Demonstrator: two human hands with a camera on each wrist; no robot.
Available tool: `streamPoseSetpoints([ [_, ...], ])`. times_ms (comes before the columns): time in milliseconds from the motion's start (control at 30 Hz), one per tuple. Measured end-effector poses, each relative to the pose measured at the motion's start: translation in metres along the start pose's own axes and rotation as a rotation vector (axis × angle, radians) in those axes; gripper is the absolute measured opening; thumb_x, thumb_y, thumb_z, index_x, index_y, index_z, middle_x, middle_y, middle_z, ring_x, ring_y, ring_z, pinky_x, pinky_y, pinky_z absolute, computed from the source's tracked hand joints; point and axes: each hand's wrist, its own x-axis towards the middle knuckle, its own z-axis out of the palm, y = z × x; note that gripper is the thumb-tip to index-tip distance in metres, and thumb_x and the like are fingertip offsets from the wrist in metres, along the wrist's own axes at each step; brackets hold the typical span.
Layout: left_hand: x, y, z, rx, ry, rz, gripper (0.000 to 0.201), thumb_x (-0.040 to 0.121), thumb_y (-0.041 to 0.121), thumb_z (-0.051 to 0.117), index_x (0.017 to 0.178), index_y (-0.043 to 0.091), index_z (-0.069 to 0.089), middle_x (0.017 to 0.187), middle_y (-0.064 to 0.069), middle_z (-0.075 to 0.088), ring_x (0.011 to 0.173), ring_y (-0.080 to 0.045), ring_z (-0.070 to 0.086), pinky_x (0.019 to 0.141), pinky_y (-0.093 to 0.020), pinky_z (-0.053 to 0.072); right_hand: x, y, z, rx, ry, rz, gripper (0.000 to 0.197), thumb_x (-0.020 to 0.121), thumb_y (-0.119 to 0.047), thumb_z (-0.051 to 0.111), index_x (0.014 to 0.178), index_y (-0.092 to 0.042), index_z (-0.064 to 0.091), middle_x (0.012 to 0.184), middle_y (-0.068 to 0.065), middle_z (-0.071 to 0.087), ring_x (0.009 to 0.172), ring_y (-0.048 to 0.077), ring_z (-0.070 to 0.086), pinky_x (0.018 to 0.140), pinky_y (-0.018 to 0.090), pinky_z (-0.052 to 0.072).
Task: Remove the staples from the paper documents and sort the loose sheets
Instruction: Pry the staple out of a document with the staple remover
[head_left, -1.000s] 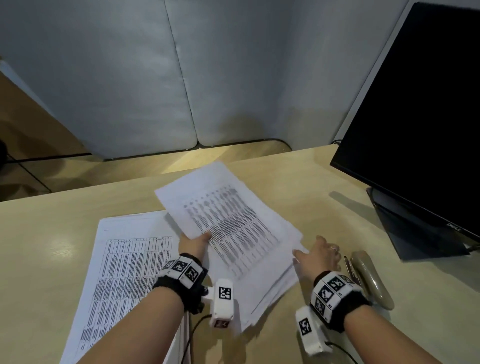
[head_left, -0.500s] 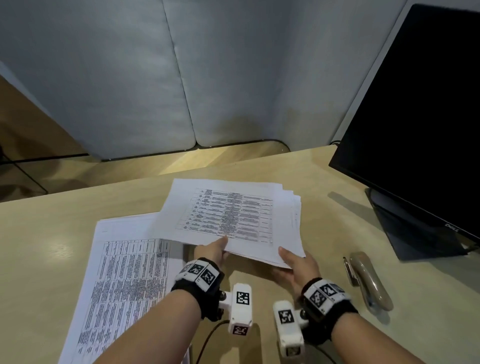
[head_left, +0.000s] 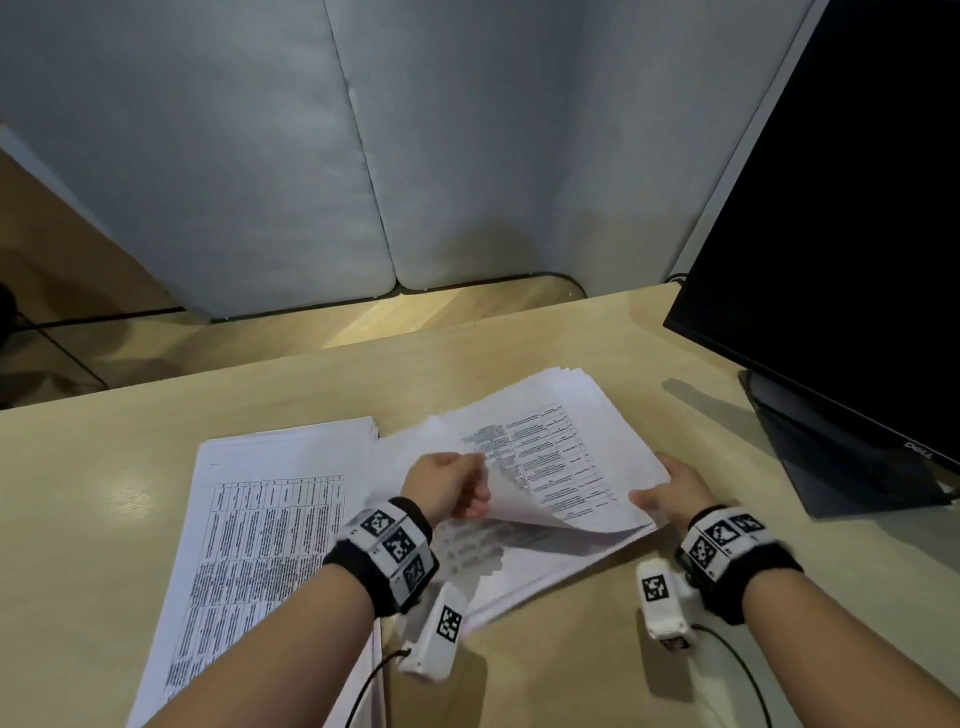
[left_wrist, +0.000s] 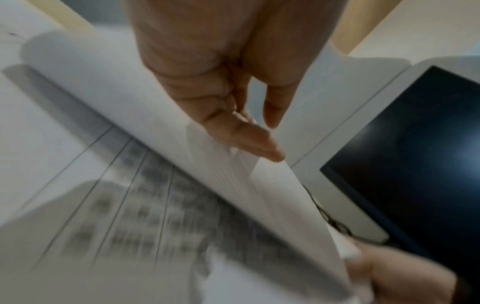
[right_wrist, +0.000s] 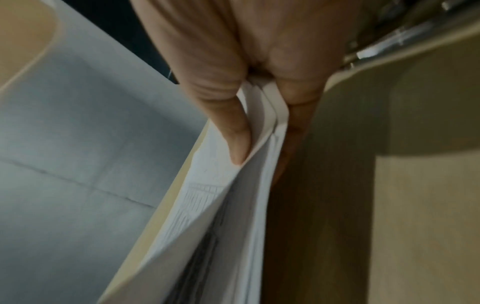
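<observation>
While a flat stack of printed sheets (head_left: 270, 519) is lying at the lower left of the head view, its top page showing a dense table of small text, the pale wood-grain desk (head_left: 104, 447) is reflecting soft light around it. Toward the centre, the left hand (head_left: 447, 486) is pinching the curling edge of the top sheet (head_left: 545, 462) of a second, thicker document (head_left: 519, 561), peeling that thin, flexible page upward so that it is bowing into an arch; the left wrist view is showing the thumb and fingers (left_wrist: 249, 139) closing narrowly on the paper edge. At the lower right of the document, the right hand (head_left: 670, 493) is clamping the corner of the bundle, and the right wrist view is showing the thumb (right_wrist: 233, 123) on top and the fingers underneath, squeezing the layered white sheets together. At the far right, a black, glossy monitor (head_left: 841, 260) is standing on its dark stand.
</observation>
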Motion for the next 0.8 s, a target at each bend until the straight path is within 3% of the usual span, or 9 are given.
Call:
streamPoseSetpoints([
  [67,0.005,0.011,0.001,-0.076,0.049,0.025,0.026,0.093,0.016,0.052,0.070,0.001,0.055,0.054,-0.009,0.057,0.038,-0.016,0.053,0.041,-0.020,0.046,0.008,-0.008,-0.011,-0.221,-0.014,-0.045,0.054,0.075,0.015,0.063,0.124,-0.007,0.056,0.117,0.015,0.062,0.107,0.029,0.057,0.097,0.040,0.045],
  [133,0.010,0.016,0.003,-0.079,0.125,0.084,0.020,0.091,0.012,0.053,0.073,0.004,0.056,0.063,-0.010,0.061,0.051,-0.020,0.058,0.050,-0.024,0.049,0.011,-0.019,-0.017,-0.401,-0.039,-0.074,0.057,0.076,0.012,0.063,0.128,-0.010,0.054,0.123,0.014,0.060,0.113,0.029,0.055,0.097,0.035,0.042],
  [233,0.022,0.008,0.002,0.269,0.202,0.159,0.009,0.088,0.015,0.058,0.094,0.009,0.062,0.096,-0.008,0.065,0.090,-0.023,0.059,0.077,-0.030,0.048,0.011,-0.037,-0.013,-0.629,-0.065,-0.129,0.060,0.083,0.009,0.059,0.137,-0.013,0.046,0.137,0.012,0.051,0.125,0.027,0.048,0.101,0.030,0.038],
  [333,0.029,-0.010,0.005,0.607,0.092,0.088,0.049,0.085,0.019,0.064,0.130,0.011,0.048,0.134,-0.007,0.051,0.121,-0.023,0.049,0.097,-0.032,0.041,0.007,-0.047,0.005,-0.743,-0.092,-0.249,0.053,0.089,0.009,0.047,0.137,-0.013,0.047,0.141,0.011,0.047,0.130,0.026,0.044,0.107,0.031,0.033],
  [433,0.030,-0.025,0.013,0.866,0.007,0.100,0.072,0.083,0.023,0.067,0.143,0.013,0.030,0.148,-0.009,0.032,0.134,-0.024,0.034,0.109,-0.033,0.031,0.000,-0.052,0.027,-0.784,-0.112,-0.349,0.044,0.091,0.004,0.043,0.129,-0.013,0.055,0.132,0.012,0.056,0.122,0.027,0.052,0.104,0.033,0.039],
  [500,0.029,-0.031,0.014,1.023,0.011,0.114,0.077,0.084,0.026,0.066,0.146,0.013,0.023,0.152,-0.010,0.021,0.139,-0.026,0.022,0.113,-0.034,0.024,-0.006,-0.055,0.038,-0.787,-0.114,-0.395,0.041,0.090,0.004,0.042,0.125,-0.012,0.059,0.126,0.013,0.060,0.116,0.029,0.055,0.099,0.034,0.042],
  [567,0.032,-0.034,0.010,1.125,0.044,0.118,0.076,0.083,0.028,0.066,0.145,0.014,0.024,0.151,-0.012,0.019,0.138,-0.029,0.020,0.114,-0.036,0.024,-0.009,-0.056,0.046,-0.764,-0.114,-0.402,0.042,0.089,0.006,0.041,0.123,-0.010,0.059,0.124,0.015,0.061,0.115,0.030,0.055,0.097,0.034,0.043],
  [667,0.038,-0.034,0.003,1.135,0.098,0.112,0.071,0.078,0.029,0.071,0.139,0.018,0.035,0.141,-0.010,0.031,0.128,-0.029,0.030,0.107,-0.036,0.034,-0.008,-0.057,0.052,-0.733,-0.094,-0.412,0.043,0.087,0.009,0.042,0.120,-0.011,0.061,0.119,0.016,0.063,0.109,0.030,0.058,0.094,0.034,0.046],
  [800,0.044,-0.031,-0.006,0.994,0.161,0.169,0.057,0.076,0.021,0.073,0.127,0.022,0.048,0.130,-0.010,0.037,0.116,-0.026,0.044,0.100,-0.030,0.039,-0.008,-0.056,0.055,-0.686,-0.067,-0.400,0.040,0.086,0.007,0.044,0.115,-0.013,0.063,0.112,0.017,0.065,0.102,0.030,0.060,0.090,0.038,0.049],
])
